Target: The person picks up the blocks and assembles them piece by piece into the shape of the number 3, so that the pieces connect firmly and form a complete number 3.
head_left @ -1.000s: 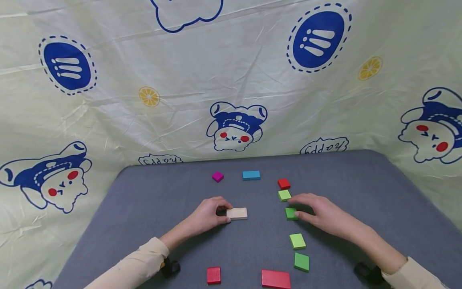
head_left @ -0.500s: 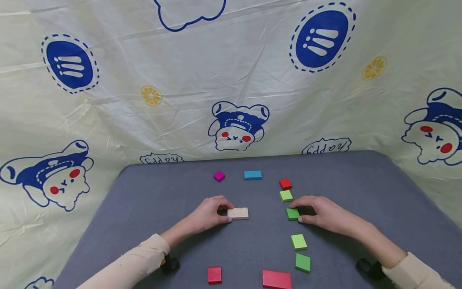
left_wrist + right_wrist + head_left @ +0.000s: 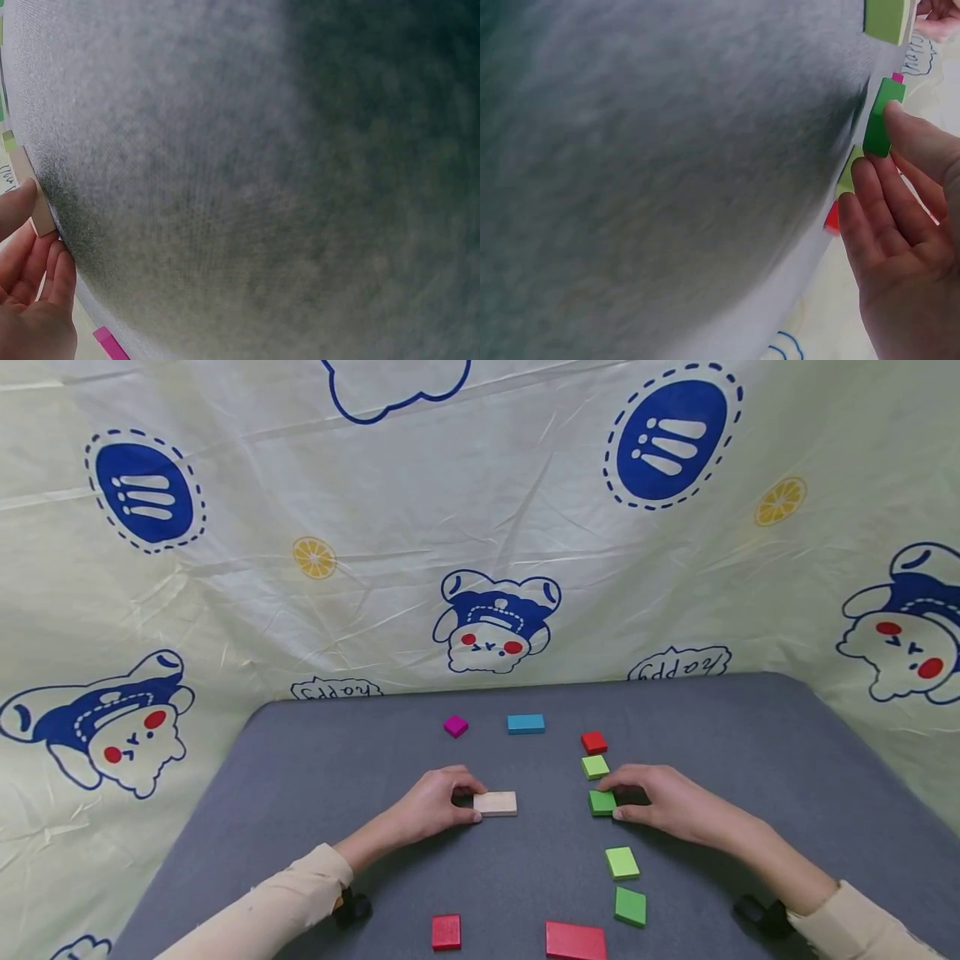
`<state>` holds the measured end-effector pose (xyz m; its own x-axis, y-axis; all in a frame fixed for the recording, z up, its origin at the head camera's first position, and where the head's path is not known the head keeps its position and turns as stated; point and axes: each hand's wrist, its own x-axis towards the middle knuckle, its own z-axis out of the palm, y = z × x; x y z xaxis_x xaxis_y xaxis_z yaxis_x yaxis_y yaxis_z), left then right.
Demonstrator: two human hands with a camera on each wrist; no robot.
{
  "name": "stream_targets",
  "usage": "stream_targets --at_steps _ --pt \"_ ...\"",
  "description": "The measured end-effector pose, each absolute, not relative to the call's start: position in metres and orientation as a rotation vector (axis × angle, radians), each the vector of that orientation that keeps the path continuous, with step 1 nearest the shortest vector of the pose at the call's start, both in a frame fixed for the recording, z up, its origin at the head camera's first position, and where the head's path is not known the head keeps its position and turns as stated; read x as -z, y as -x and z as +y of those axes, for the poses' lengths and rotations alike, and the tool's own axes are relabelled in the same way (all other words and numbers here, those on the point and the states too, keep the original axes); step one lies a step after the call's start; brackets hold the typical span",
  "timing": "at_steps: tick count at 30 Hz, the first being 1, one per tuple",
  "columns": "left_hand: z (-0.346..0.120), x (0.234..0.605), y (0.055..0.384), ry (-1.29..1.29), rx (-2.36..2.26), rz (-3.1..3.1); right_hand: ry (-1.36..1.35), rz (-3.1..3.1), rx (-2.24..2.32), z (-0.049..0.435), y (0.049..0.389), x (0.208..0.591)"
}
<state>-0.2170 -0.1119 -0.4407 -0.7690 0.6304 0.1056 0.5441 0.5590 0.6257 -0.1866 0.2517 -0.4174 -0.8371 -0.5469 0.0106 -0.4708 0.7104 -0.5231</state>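
My left hand pinches the left end of a pale wooden block between thumb and fingers, near the middle of the table. In the left wrist view the thumb lies across the same wooden block. To the right, my right hand pinches a square green block; the right wrist view shows that green block between thumb and fingers, seemingly just off the cloth. Close behind it lie a light green block and a red block.
Nearer me on the right lie another light green block and a green one. A red square and a red rectangle are at the front. Farther back sit a magenta block and a blue block on the grey table.
My right hand has closed its fingers on the green block and moved it slightly left. The left hand stays on the wooden block.
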Motion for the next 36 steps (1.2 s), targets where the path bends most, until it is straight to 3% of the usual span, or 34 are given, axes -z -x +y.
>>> stream_targets --at_steps 36 --pt "-0.112 0.438 0.216 -1.011 -0.973 2.64 0.93 2.656 0.754 0.178 0.201 0.41"
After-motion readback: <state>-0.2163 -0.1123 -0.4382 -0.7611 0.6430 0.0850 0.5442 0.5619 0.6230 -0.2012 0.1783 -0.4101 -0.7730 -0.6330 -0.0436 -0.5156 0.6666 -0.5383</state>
